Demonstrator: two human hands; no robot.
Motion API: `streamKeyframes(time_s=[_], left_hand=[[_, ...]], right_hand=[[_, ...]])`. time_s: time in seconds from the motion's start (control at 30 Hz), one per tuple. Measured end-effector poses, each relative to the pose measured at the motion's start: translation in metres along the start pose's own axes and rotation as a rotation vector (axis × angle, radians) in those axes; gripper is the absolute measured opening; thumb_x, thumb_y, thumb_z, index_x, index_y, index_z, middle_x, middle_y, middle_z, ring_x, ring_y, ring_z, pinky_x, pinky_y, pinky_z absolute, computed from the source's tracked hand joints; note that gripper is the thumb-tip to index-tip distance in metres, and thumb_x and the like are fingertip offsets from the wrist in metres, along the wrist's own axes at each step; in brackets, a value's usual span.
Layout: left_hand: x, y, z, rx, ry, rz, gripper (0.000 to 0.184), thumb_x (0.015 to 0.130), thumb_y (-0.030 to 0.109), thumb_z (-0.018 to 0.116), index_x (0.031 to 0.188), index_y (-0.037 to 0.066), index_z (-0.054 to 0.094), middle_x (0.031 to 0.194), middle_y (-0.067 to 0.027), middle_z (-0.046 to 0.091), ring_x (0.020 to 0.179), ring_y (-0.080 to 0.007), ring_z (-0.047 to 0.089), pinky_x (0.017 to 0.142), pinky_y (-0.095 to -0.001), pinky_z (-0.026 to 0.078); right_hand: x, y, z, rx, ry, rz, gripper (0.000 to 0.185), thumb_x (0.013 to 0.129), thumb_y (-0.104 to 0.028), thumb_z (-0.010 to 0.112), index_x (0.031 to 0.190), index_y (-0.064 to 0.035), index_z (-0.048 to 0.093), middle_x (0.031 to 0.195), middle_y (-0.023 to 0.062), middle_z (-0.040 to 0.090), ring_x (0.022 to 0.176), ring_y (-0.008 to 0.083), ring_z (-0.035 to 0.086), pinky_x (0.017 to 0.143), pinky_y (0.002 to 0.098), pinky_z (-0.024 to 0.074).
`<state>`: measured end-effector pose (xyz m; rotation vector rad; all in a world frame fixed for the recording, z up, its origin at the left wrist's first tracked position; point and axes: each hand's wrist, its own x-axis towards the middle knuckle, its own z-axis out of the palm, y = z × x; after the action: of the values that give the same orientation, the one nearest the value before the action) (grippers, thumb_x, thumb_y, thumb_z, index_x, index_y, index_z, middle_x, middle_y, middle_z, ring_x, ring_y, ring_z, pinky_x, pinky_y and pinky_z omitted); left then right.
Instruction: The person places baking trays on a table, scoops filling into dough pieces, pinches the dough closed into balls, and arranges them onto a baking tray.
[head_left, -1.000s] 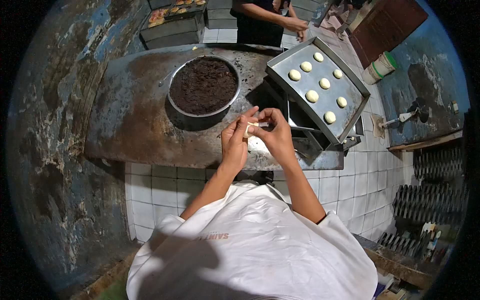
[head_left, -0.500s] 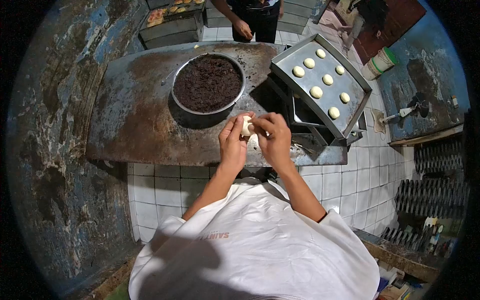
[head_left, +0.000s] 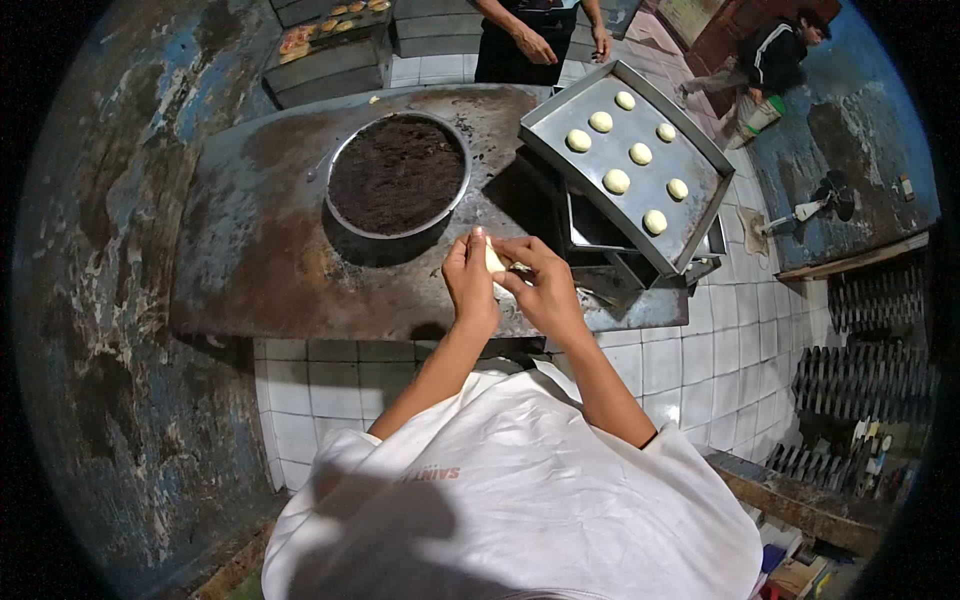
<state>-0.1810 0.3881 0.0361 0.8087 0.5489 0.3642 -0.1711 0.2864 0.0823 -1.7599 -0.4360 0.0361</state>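
Taking the person's hands as the centre of the dial, the worktable [head_left: 260, 250] had a worn, blotchy surface, grey with broad rust-brown stains. Between ten and eleven o'clock stood a round, smooth-rimmed metal bowl [head_left: 469, 180], filled nearly to the brim with a dark brown, crumbly mass [head_left: 398, 172]. Between one and two o'clock a rectangular sheet-metal tray [head_left: 692, 158] with straight raised sides lay askew on top of other metal trays. Eight pale dough balls [head_left: 616, 181], rounded and smooth, sat well apart on its dull grey base. At nine o'clock rose a rough wall [head_left: 110, 250] with flaking blue and dark paint; at twelve, across the table, another person [head_left: 525, 45] stood in dark clothing.

The pale dough piece [head_left: 494, 260] was at the centre, between the two hands above the table's near edge. It was cream-coloured, soft-looking and irregular, much of it hidden by fingers. The left hand [head_left: 469, 280], on its eight o'clock side, cupped it with the thumb laid upright against it. The right hand [head_left: 545, 285], towards four o'clock, had curled fingers and thumb pinching its edge.
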Motion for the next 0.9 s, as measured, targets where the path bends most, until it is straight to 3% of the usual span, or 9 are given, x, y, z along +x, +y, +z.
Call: streamKeyframes(time_s=[0.17, 0.3, 0.4, 0.57, 0.67, 0.73, 0.8, 0.83, 0.9], left_hand=[[-0.002, -0.022, 0.026, 0.078, -0.092, -0.063, 0.032, 0.104, 0.028, 0.062, 0.083, 0.004, 0.065, 0.082, -0.0029, 0.065, 0.074, -0.0084, 0.057, 0.066, -0.0255, 0.046], [-0.01, -0.026, 0.062, 0.296, -0.129, 0.119, 0.037, 0.104, 0.03, 0.061, 0.088, -0.001, 0.071, 0.091, -0.0061, 0.07, 0.079, -0.009, 0.061, 0.071, -0.0252, 0.048], [-0.007, -0.038, 0.083, 0.424, -0.307, 0.207, 0.04, 0.107, 0.029, 0.054, 0.089, -0.001, 0.074, 0.11, -0.0106, 0.073, 0.102, -0.0183, 0.064, 0.088, -0.0308, 0.049], [0.002, -0.078, 0.118, 0.739, -0.683, 0.429, 0.039, 0.105, 0.031, 0.051, 0.099, 0.004, 0.079, 0.139, -0.0118, 0.064, 0.134, -0.034, 0.051, 0.114, -0.0459, 0.032], [-0.005, -0.092, 0.147, 0.547, -0.521, 0.338, 0.037, 0.105, 0.029, 0.05, 0.125, 0.003, 0.068, 0.136, -0.0123, 0.064, 0.133, -0.0282, 0.052, 0.115, -0.0409, 0.033], [0.002, -0.089, 0.147, 0.406, -0.32, 0.314, 0.039, 0.106, 0.027, 0.047, 0.116, -0.004, 0.068, 0.131, -0.0186, 0.065, 0.128, -0.0263, 0.056, 0.116, -0.0408, 0.036], [0.007, -0.086, 0.123, 0.38, -0.156, 0.277, 0.034, 0.105, 0.025, 0.051, 0.113, -0.003, 0.069, 0.122, -0.0171, 0.069, 0.118, -0.0246, 0.062, 0.107, -0.0374, 0.045], [0.009, -0.088, 0.106, 0.363, -0.083, 0.244, 0.033, 0.106, 0.022, 0.048, 0.113, -0.002, 0.07, 0.116, -0.0133, 0.07, 0.112, -0.0209, 0.062, 0.103, -0.0375, 0.044], [0.005, -0.085, 0.086, 0.353, -0.019, 0.234, 0.03, 0.105, 0.02, 0.05, 0.111, -0.002, 0.069, 0.112, -0.0125, 0.07, 0.107, -0.0196, 0.063, 0.099, -0.0363, 0.045]], right_hand=[[0.013, 0.021, -0.047, 0.039, -0.061, 0.155, 0.023, 0.08, -0.007, 0.08, 0.1, 0.0036, 0.075, 0.087, 0.0112, 0.071, 0.089, 0.0187, 0.07, 0.079, 0.0313, 0.0542], [0.03, 0.038, -0.076, 0.02, 0.027, 0.251, 0.03, 0.08, -0.013, 0.084, 0.101, 0.0018, 0.071, 0.103, 0.0093, 0.071, 0.088, 0.0132, 0.065, 0.079, 0.0284, 0.0529], [0.039, 0.038, -0.108, 0.31, -0.117, 0.364, 0.042, 0.088, -0.018, 0.079, 0.122, 0.0024, 0.063, 0.111, 0.007, 0.068, 0.101, 0.0122, 0.062, 0.088, 0.0295, 0.0522], [0.04, 0.072, -0.182, 0.483, -0.423, 0.607, 0.029, 0.093, -0.017, 0.072, 0.116, 0.0009, 0.067, 0.104, 0.0039, 0.068, 0.097, 0.0126, 0.064, 0.085, 0.0288, 0.054], [0.089, 0.102, -0.275, 0.214, -0.533, 0.58, 0.04, 0.085, -0.014, 0.077, 0.121, 0.0015, 0.069, 0.108, 0.0067, 0.074, 0.098, 0.0137, 0.066, 0.088, 0.0313, 0.0544], [0.133, 0.13, -0.334, -0.037, -0.291, 0.462, 0.036, 0.082, -0.012, 0.078, 0.116, -0.0003, 0.072, 0.103, 0.009, 0.076, 0.09, 0.0168, 0.071, 0.083, 0.0334, 0.0558], [0.178, 0.136, -0.373, -0.686, 0.022, 0.26, 0.037, 0.084, -0.009, 0.076, 0.119, 0.0012, 0.068, 0.104, 0.017, 0.075, 0.094, 0.028, 0.072, 0.086, 0.0381, 0.055], [0.192, 0.177, -0.386, -0.885, 0.237, -0.052, 0.043, 0.084, -0.008, 0.073, 0.126, 0.0006, 0.064, 0.113, 0.0239, 0.069, 0.101, 0.036, 0.069, 0.088, 0.0417, 0.0535], [0.215, 0.244, -0.408, -1.118, 0.118, 0.029, 0.052, 0.087, -0.006, 0.068, 0.136, 0.0002, 0.052, 0.134, 0.0246, 0.058, 0.117, 0.0433, 0.06, 0.096, 0.045, 0.0501]])
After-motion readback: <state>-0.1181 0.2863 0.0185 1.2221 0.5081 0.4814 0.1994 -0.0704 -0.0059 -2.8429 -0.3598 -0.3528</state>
